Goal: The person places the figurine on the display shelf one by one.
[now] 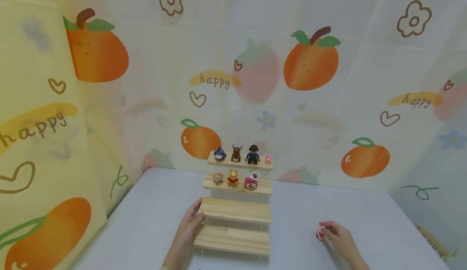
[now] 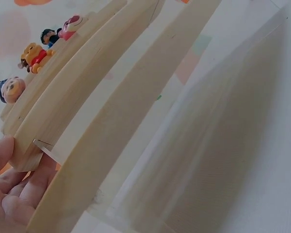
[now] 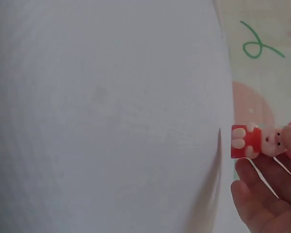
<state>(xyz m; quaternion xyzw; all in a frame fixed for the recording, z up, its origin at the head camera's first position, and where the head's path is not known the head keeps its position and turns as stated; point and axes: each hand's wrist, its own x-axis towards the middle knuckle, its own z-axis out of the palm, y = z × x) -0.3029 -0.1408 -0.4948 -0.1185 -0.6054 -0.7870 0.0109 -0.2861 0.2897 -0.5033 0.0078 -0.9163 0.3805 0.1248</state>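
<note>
A tiered wooden display stand (image 1: 237, 210) occupies the middle of the table. At its left end my left hand (image 1: 190, 221) grips one step, thumb above and fingers beneath, as the left wrist view shows. Off to the right, my right hand (image 1: 339, 235) pinches a small red-and-pale toy figurine (image 3: 252, 141) by its head, apart from the stand. The upper steps carry several toy figurines, among them a yellow bear in a red shirt (image 1: 232, 178), a pink bear (image 1: 251, 181) and a figure in blue and black (image 1: 252, 155).
The white tabletop (image 1: 299, 209) extends on both sides of the stand. Behind it hangs a curtain (image 1: 255, 112) printed with oranges and lettering, which also closes in the left and right sides. Clear supports (image 2: 47, 151) join the wooden steps.
</note>
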